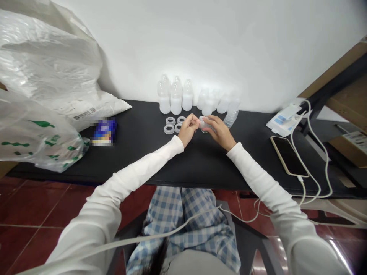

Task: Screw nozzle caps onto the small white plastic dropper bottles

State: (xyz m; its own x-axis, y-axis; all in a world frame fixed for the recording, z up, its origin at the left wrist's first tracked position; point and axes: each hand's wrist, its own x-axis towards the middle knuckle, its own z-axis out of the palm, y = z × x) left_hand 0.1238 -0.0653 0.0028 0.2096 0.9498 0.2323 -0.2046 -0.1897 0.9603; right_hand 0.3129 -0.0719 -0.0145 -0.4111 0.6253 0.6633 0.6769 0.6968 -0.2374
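Note:
My right hand (220,131) curls its fingers and thumb around a small translucent piece, which looks like a baby bottle collar (203,122). Close against its left side, my left hand (189,129) has its fingertips pinched together. Whatever lies between those fingertips is too small to make out. Several loose translucent collar rings (169,129) lie on the black table just left of my left hand, one partly covered by it. Beyond them stand several baby bottles with clear domed caps (176,99). Right of these is a group of white bottles without visible collars (207,105).
A stack of clear domed caps (231,117) leans beside my right hand. Large plastic bags (43,126) and a blue packet (104,131) occupy the left. On the right, a phone (289,156) lies among white cables, near a white power strip (283,120) and cardboard boxes (351,147).

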